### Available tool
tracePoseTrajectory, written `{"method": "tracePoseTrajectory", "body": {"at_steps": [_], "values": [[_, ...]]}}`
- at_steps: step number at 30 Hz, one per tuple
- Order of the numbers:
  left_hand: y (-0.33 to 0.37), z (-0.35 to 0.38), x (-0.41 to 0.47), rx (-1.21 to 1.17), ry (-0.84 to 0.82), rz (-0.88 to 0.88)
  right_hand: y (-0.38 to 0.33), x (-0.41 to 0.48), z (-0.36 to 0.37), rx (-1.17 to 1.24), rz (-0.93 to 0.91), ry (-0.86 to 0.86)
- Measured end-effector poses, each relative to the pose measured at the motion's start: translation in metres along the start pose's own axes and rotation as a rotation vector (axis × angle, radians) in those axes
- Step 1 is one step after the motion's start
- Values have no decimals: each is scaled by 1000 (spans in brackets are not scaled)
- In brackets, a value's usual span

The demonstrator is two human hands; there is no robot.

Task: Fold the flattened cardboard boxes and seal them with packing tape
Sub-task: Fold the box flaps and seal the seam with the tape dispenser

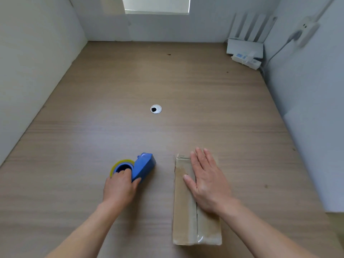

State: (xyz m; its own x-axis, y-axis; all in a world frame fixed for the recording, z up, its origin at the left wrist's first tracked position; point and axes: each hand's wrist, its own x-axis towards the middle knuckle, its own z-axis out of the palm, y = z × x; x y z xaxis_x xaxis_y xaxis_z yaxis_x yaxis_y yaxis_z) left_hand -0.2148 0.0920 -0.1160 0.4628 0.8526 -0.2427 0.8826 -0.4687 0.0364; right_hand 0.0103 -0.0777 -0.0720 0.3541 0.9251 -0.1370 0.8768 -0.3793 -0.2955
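Left hand (pixel 119 189) gripped the blue tape dispenser (pixel 143 167) on the desk (pixel 130 81), about 7 o'clock from the cable grommet (pixel 156 109). Right hand (pixel 206 183) lay flat on the taped cardboard box (pixel 184 220) at 5 o'clock. Router (pixel 243 47) and power strip (pixel 245 60) sat way off at 1 o'clock.

White router (pixel 244 48) and power strip (pixel 246 60) at desk's (pixel 130 90) far-right corner.

Tape dispenser (pixel 138 167) on the desk (pixel 93 108), left of the cardboard box (pixel 186 211); cable hole (pixel 156 109) behind both; router (pixel 244 48) far right
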Motion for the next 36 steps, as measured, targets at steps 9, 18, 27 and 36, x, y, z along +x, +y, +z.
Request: {"method": "tracePoseTrajectory", "body": {"at_steps": [9, 18, 27, 36], "values": [[104, -49, -31, -997, 116, 149, 4, 1, 4, 43, -15, 25], [153, -43, -13, -1027, -79, 84, 14, 0, 10, 679, 298, 173], [152, -38, -11, -914, 84, 192, 17, 0, 10, 896, 479, 175], [158, -45, 5, -698, 9, 335, 24, 24, -3, 713, 290, 219]]}}
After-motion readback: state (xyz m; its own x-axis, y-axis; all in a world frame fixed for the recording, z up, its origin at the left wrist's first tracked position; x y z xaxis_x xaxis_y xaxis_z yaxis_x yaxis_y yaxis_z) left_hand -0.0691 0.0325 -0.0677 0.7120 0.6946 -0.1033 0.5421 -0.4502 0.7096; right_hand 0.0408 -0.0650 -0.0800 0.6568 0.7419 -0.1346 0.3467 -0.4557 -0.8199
